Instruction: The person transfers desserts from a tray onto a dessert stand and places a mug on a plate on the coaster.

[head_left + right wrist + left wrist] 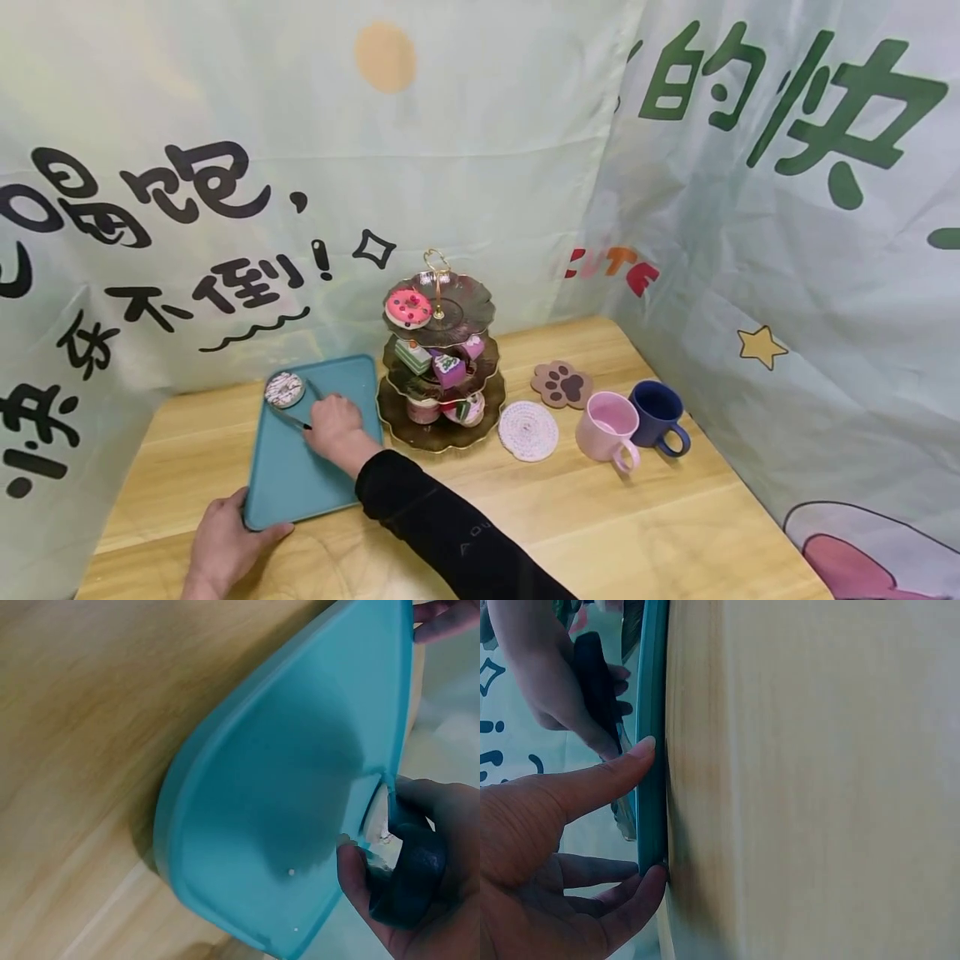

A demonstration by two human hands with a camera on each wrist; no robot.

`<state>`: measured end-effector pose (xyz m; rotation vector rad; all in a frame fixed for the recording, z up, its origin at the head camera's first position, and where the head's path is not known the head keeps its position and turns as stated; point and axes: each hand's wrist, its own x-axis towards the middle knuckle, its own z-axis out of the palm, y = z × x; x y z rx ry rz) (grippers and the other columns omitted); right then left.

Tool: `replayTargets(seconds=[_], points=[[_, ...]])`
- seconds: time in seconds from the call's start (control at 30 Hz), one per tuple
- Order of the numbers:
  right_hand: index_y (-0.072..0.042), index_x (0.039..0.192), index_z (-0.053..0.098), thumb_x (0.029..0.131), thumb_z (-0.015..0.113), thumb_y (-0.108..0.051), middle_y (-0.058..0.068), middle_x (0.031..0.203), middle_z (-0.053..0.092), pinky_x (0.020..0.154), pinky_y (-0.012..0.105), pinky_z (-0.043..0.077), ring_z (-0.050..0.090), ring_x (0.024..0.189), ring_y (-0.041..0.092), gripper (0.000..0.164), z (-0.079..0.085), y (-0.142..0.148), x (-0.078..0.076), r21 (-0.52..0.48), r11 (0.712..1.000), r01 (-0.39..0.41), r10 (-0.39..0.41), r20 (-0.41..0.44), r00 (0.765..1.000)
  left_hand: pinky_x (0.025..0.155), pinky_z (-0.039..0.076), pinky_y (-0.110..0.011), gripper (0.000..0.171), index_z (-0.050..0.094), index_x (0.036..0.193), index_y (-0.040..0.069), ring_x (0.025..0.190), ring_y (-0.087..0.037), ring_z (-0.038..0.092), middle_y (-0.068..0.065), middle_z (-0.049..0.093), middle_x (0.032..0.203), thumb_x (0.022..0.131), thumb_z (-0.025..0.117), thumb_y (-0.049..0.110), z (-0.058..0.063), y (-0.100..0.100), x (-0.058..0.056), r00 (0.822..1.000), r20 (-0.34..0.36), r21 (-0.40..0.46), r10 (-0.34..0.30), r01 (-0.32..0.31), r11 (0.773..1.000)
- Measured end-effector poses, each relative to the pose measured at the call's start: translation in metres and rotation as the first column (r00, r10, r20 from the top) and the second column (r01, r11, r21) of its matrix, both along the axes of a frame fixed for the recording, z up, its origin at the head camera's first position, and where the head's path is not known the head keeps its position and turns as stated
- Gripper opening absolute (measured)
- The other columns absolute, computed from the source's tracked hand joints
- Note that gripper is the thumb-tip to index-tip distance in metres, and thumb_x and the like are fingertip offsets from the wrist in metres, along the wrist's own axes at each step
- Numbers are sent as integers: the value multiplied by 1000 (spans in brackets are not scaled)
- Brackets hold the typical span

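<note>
Dark-handled tongs [291, 417] straddle a white-topped donut [285, 389] lying flat in the far-left corner of a teal tray [300, 492].

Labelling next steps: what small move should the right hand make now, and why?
Probably squeeze the tongs with the right hand: their arms stand apart on either side of the donut, which lies in a far corner of the tray, and the left hand grips a near corner.

The rectangular teal tray [318, 492] was plain. The round white-topped doughnut [285, 389] had dark streaks, the tongs [418, 874] black handles. Gold edged the three-tiered dark brown scalloped stand [472, 310]; dark dots marked the round pink doughnut [408, 308]. The round whitish woven coaster [528, 431] bore pinkish flecks, the paw-shaped brown coaster [562, 385] a darker print. The handled mugs [602, 433] were pink and navy.
</note>
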<state>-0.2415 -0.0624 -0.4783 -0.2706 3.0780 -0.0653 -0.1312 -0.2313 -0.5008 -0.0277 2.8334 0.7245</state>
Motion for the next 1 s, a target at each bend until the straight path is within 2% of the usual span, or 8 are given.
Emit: replayTargets(seconds=[0.1,0.3,0.47,0.57,0.7,0.87,1.0], points=[[-29,80,73,95,63,-57,-6,96,69,60,25,53,65,81,9,34,-4,3,-2,16,1000,19,-20,15,1000,99,46,-64,112,38,141,-22,113,-53,51,-44,54,125,77,81,58,0,6,1,1000,10,5,-7,7,1000],[-30,73,70,95,64,-55,-8,88,71,61,24,56,67,78,8,33,-6,6,-3,28,1000,4,-3,-27,1000,98,47,-63,110,40,140,-21,111,-53,54,-42,57,121,76,82,58,-6,5,0,1000,-17,-12,-24,24,1000],[-27,67,65,94,65,-55,-8,80,68,54,25,53,65,69,10,39,7,18,7,-6,999,-34,33,-80,996,95,50,-62,108,43,137,-22,109,-55,56,-43,58,119,76,82,58,-7,1,-2,998,-42,-19,-42,41,999],[-25,65,60,94,63,-57,-7,75,64,48,25,47,61,62,12,43,30,34,21,-40,996,-83,78,-115,990,93,51,-60,106,45,136,-21,108,-55,57,-43,58,118,76,83,57,-6,-2,-3,998,-51,-27,-36,34,999],[-23,66,58,94,63,-57,-6,72,59,41,22,40,54,54,9,45,72,69,51,-106,981,-163,141,-189,972,90,52,-60,108,43,137,-21,107,-56,57,-44,56,119,76,82,59,-5,-6,-5,1000,-14,-34,-23,23,999],[-19,87,68,90,71,-53,-8,71,57,41,18,32,47,53,5,34,123,135,97,-220,943,-248,170,-323,931,89,53,-60,109,44,136,-22,109,-58,57,-45,56,121,74,84,59,-8,-5,-6,1000,-4,-31,-26,26,999],[-19,92,69,88,75,-49,-10,71,56,47,18,32,45,58,5,31,160,192,132,-300,911,-285,157,-386,909,92,52,-61,112,42,137,-24,113,-59,55,-46,54,125,74,84,58,-10,-3,-6,1000,8,-40,-25,25,999]])
